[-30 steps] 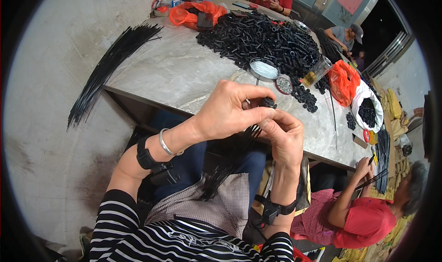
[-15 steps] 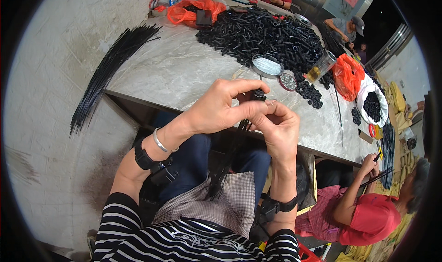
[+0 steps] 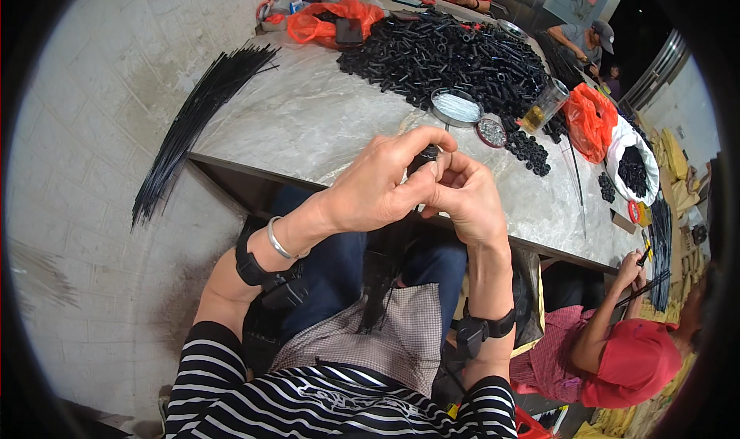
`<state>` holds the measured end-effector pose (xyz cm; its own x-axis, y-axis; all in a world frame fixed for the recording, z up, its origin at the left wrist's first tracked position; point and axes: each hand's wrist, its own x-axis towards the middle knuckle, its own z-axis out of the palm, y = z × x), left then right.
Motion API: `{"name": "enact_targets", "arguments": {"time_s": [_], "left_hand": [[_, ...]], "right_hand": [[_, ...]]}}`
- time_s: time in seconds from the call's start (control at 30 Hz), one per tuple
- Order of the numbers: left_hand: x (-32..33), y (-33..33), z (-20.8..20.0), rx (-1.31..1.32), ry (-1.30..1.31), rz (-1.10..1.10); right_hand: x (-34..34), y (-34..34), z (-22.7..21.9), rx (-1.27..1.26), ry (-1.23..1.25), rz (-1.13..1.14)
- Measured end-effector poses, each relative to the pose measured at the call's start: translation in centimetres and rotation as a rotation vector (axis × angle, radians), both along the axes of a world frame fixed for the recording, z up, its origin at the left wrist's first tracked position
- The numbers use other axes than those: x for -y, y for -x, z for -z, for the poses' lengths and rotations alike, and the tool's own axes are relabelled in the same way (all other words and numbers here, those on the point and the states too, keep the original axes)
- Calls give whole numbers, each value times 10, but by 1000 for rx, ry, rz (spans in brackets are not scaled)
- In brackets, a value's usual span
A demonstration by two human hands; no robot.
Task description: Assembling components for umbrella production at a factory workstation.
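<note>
Above my lap, at the table's near edge, my two hands meet. My left hand (image 3: 383,181) is closed, its thumb and index finger around a small black cylindrical part (image 3: 423,158). Against that part, my right hand (image 3: 472,198) pinches with thumb and fingertips; what lies in this pinch, if anything, is hidden. Below the hands, thin black rods (image 3: 379,300) hang down between my knees over a checked cloth (image 3: 420,319). Whether they join the part I hold is covered by my fingers.
A large heap of black tubular parts (image 3: 462,57) covers the table's far side. Nearer lie a round dish (image 3: 456,107), a small tin of metal bits (image 3: 491,132) and black rings (image 3: 528,152). A rod bundle (image 3: 204,119) overhangs the left edge. A co-worker in red (image 3: 624,362) sits at right.
The whole view has shifted slightly. My right fingertips have moved in closer to my left thumb. The black part is more covered, and a thin pale strand at the fingertips no longer shows.
</note>
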<state>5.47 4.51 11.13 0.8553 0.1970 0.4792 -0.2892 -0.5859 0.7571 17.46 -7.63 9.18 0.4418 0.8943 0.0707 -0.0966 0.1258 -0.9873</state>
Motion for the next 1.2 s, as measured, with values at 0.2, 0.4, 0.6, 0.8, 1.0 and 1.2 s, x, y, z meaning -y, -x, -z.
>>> {"name": "enact_targets", "arguments": {"time_s": [0.2, 0.4, 0.6, 0.8, 1.0, 1.2], "left_hand": [[2, 5, 5, 56, 184, 56], [4, -4, 23, -2, 731, 361], [24, -15, -38, 255, 631, 373], [55, -21, -62, 417, 529, 421], [96, -5, -19, 531, 457, 213], [101, 21, 17, 503, 573, 254]], "right_hand": [[5, 9, 11, -9, -16, -81], [23, 34, 19, 315, -6, 132], [37, 28, -30, 587, -189, 284], [78, 34, -83, 885, -435, 550], [99, 53, -69, 1227, -350, 530], [113, 78, -63, 1413, -284, 454]]}}
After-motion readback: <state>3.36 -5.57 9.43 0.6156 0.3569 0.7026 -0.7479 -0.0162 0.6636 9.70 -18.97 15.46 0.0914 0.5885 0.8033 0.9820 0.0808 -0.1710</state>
